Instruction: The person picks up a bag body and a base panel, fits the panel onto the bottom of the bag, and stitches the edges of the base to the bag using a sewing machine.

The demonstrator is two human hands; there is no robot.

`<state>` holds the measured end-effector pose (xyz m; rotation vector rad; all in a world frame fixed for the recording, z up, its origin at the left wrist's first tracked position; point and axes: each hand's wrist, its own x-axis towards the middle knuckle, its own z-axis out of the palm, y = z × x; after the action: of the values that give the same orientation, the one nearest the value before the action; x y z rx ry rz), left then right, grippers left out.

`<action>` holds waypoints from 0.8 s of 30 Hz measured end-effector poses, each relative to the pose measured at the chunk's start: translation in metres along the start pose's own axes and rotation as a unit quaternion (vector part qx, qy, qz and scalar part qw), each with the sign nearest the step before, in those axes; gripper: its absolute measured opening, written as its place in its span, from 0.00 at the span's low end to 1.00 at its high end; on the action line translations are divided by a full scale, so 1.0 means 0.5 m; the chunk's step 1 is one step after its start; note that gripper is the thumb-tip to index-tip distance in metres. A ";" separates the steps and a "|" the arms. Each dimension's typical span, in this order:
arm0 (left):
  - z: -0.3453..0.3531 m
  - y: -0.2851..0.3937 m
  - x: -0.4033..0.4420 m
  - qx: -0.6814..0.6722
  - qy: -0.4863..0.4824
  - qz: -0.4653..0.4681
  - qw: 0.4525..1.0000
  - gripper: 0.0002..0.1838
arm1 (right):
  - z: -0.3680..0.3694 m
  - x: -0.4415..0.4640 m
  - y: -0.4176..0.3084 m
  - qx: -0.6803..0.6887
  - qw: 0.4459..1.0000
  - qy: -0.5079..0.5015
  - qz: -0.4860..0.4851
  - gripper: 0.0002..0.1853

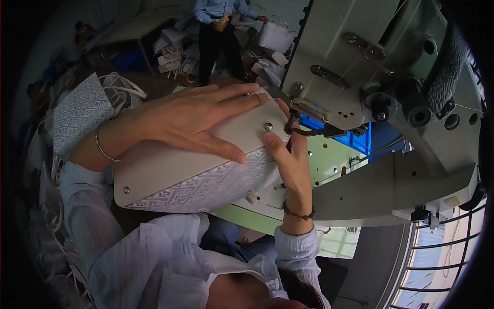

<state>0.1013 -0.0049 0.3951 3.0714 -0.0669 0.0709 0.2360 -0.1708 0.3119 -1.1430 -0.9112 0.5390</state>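
Dim workshop space stretches away on the far side, with a work table (136, 28) at the far left and heaps of pale bags on the floor. Near the middle, a handbag (221, 177) with a silvery geometric pattern lies tilted across the person's front, its beige base panel (159, 170) turned upward. One metal stud (126, 190) sits at the panel's left end and another stud (268, 126) near its right end. The left hand (200, 116) rests on the panel, fingers stretched to the right and thumb set wide from them. The right hand (290, 159) holds the handbag's right end, thumb on the panel just beside the stud; some of its fingers are hidden. That end lies at the working parts of an industrial sewing machine (329, 67); whether the needle is in it I cannot tell. Beneath the machine spreads a pale green tabletop (329, 154), with a blue crate (355, 141) beyond. Another patterned bag (80, 113) stands at the left. On the far side, a co-worker (221, 51) in a blue shirt holds a white bag (278, 37). Curved window bars (437, 268) fill the near right.
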 end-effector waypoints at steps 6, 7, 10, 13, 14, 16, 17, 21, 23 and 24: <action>0.022 0.013 -0.026 -0.053 0.046 0.006 0.998 0.53 | 0.018 -0.022 0.015 0.028 0.999 0.023 -0.028 0.31; 0.019 0.026 -0.030 -0.058 0.042 -0.016 0.997 0.53 | 0.022 -0.029 0.025 0.028 0.999 0.022 -0.028 0.31; 0.017 0.065 -0.045 -0.064 0.049 -0.056 0.995 0.52 | 0.042 -0.052 0.042 -0.036 0.992 0.059 -0.106 0.34; 0.015 0.093 -0.050 -0.046 0.061 -0.089 0.993 0.52 | 0.070 -0.075 0.039 -0.001 0.994 0.084 -0.072 0.36; 0.017 0.102 -0.051 -0.038 0.072 -0.105 0.991 0.52 | 0.075 -0.085 0.035 0.007 0.994 0.090 -0.058 0.37; 0.013 0.111 -0.050 -0.049 0.065 -0.115 0.990 0.52 | 0.078 -0.097 0.022 0.014 0.994 0.098 -0.045 0.38; 0.007 0.114 -0.049 -0.058 0.061 -0.123 0.989 0.52 | 0.080 -0.097 0.014 0.030 0.994 0.103 -0.024 0.37; 0.005 0.117 -0.041 -0.045 0.054 -0.135 0.988 0.52 | 0.070 -0.095 0.020 0.032 0.994 0.100 -0.022 0.37; 0.016 0.106 -0.044 -0.034 0.084 -0.118 0.989 0.51 | 0.064 -0.101 0.022 0.002 0.993 0.113 -0.045 0.35; 0.018 0.099 -0.046 -0.035 0.085 -0.117 0.989 0.51 | 0.063 -0.105 0.022 -0.022 0.990 0.126 -0.062 0.34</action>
<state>0.0767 -0.0540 0.3881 2.9641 0.2923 0.3083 0.1821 -0.1906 0.2881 -1.1561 -0.7723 0.2664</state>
